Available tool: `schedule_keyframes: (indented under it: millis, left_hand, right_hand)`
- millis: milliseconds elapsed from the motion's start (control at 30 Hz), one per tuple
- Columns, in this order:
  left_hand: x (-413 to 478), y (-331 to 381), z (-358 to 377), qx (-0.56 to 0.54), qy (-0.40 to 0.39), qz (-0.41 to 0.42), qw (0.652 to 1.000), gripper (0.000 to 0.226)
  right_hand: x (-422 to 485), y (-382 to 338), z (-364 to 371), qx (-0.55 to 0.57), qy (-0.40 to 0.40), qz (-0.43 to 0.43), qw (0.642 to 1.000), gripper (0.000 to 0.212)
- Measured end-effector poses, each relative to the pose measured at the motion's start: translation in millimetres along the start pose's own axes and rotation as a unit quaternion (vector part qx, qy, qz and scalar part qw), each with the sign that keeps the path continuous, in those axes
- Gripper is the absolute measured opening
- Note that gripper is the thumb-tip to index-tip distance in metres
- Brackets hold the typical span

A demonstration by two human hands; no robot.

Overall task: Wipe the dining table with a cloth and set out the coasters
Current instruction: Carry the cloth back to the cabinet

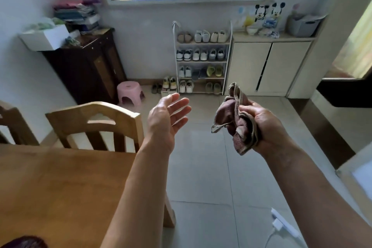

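A crumpled brown cloth is bunched in my right hand, held in the air over the tiled floor to the right of the table. My left hand is raised beside it, palm up, fingers spread, holding nothing, about a hand's width left of the cloth. The wooden dining table fills the lower left; its visible top is bare. No coasters are in view.
A wooden chair stands at the table's far side, another chair back at the left edge. Beyond are a dark cabinet, a pink stool, a shoe rack and a white cupboard. A white power strip lies on the floor.
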State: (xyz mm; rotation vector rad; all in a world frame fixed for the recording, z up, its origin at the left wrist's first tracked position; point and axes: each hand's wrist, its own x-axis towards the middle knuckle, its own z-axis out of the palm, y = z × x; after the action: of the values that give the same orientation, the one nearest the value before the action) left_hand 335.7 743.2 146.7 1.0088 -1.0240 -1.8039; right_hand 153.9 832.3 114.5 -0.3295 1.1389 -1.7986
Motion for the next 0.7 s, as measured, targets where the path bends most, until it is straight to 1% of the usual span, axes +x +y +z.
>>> schedule_keyframes:
  millis: [167,233,400,500,633,700]
  left_hand:
    - [64,7,12,-0.003,0.016,0.021,1.000,0.032]
    - [92,11,18,-0.020,0.027,0.027,0.999,0.030]
    - [171,15,43,-0.082,0.043,-0.002,0.996,0.029]
    - [221,16,62,-0.086,0.061,-0.008,0.994,0.027]
    - [291,30,89,-0.105,0.093,0.008,0.990,0.027]
    - [330,37,105,-0.123,0.103,0.020,0.987,0.026]
  right_hand:
    - [83,-9,10,0.017,-0.019,0.010,1.000,0.031]
    - [113,-15,14,0.016,-0.031,0.009,0.999,0.035]
    - [195,-37,34,0.018,-0.074,0.019,0.997,0.031]
    - [253,-55,42,0.004,-0.094,0.028,0.995,0.033]
    - [330,-86,48,-0.023,-0.107,0.038,0.993,0.031]
    - [376,-100,54,-0.025,-0.129,0.049,0.990,0.033]
